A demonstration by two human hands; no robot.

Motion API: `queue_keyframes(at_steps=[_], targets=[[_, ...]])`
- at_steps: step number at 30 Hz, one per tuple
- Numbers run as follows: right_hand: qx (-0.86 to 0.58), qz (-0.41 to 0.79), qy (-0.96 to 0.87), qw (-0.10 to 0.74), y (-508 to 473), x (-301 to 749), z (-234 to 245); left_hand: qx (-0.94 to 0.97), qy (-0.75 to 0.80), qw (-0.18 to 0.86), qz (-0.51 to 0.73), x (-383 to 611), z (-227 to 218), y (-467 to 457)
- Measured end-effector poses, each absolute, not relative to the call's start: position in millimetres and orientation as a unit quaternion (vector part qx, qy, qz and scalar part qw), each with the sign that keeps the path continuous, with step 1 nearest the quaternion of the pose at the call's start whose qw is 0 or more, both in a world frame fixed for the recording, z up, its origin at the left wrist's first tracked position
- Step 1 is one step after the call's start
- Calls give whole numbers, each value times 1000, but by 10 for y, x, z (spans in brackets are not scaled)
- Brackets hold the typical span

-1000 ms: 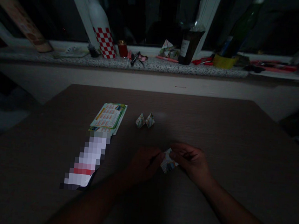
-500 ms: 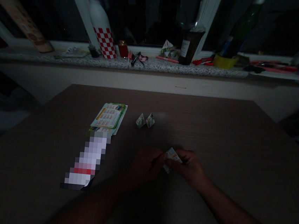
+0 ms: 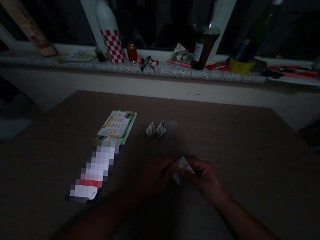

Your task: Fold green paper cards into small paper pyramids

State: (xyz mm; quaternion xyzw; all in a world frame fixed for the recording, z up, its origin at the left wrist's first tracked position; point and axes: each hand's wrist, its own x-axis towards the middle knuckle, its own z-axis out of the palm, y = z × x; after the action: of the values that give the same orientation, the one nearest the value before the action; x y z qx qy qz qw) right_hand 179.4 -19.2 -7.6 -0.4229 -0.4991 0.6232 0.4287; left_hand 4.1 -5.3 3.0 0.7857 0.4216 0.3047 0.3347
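Left hand (image 3: 154,174) and right hand (image 3: 207,177) sit close together, right of center in the lower half of the frame. Both have curled fingers, nearly closed, pinching a small folded paper (image 3: 184,163) between them. Left has its left edge; right thumb lies across the middle. Left fingers are too dark to read individually.

Vs 1.0 s ago: the paper is turned, different printed face up, more of it covered by the right thumb; right fingers sit a bit lower. Vs 0.5 s ago: almost the same grip, paper nudged slightly up-frame.

On the table (image 3: 232,134): two folded paper pieces (image 3: 161,129) side by side, just above frame center, unmoved. Left of them, a stack of printed sheets (image 3: 117,124), also unmoved. Just below the stack, a pixelated phone-like slab (image 3: 94,168), content unreadable.

Windowsill (image 3: 167,72) across the top, no change: red-and-white checkered bottle (image 3: 113,40) upper left, small red jar (image 3: 131,52) beside it, dark cup (image 3: 203,52) right of top center, green bottle (image 3: 261,28) upper right behind a yellow roll (image 3: 240,66).
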Motion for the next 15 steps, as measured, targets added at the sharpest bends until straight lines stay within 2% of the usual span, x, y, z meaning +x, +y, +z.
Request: queue_keyframes(at_steps=[11, 15], targets=[[-427, 633, -483, 428, -183, 1842, -20, 767, 432, 346, 323, 38, 62, -45], [-446, 602, -502, 433, -178, 1866, -27, 757, 442, 362, 319, 20, 57, -36]])
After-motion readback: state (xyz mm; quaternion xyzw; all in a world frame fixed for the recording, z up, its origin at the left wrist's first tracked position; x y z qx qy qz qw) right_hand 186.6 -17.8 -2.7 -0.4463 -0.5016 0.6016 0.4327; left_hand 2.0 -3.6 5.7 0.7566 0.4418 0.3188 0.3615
